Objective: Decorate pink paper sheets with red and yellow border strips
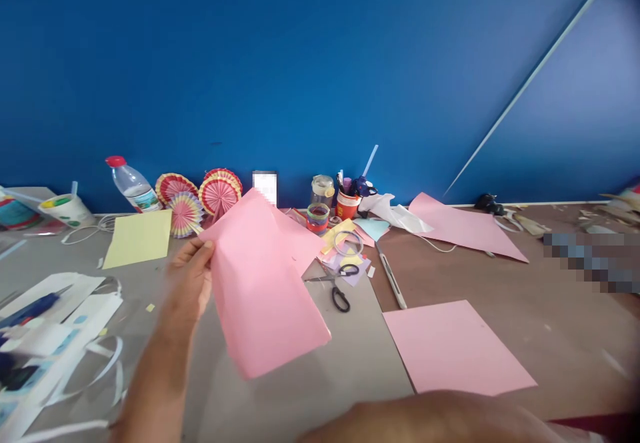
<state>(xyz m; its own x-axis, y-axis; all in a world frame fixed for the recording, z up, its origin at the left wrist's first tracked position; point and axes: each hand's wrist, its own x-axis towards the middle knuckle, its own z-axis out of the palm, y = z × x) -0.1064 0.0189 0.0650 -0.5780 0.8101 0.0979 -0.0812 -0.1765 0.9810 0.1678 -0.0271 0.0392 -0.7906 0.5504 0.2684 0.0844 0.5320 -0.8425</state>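
My left hand (193, 273) pinches a pink sheet of paper (265, 289) by its upper left corner. The sheet hangs in the air above the grey table, its lower edge slightly curled. Along the bottom edge my right forearm (440, 419) crosses the view, and its hand is out of the picture. Just past that forearm a square pink sheet (457, 346) lies flat across the joint of the two tabletops. Black-handled scissors (340, 286) rest open to the right of the held sheet. Beside them lies a grey cutter knife (391, 275).
At the back stand paper rosettes (220, 196), a plastic bottle (133, 186), a red cup of tools (347, 204) and tape rolls (317, 217). Another pink sheet (465, 226) leans by the wall. A yellow sheet (137, 237) and a power strip (55, 356) lie leftward.
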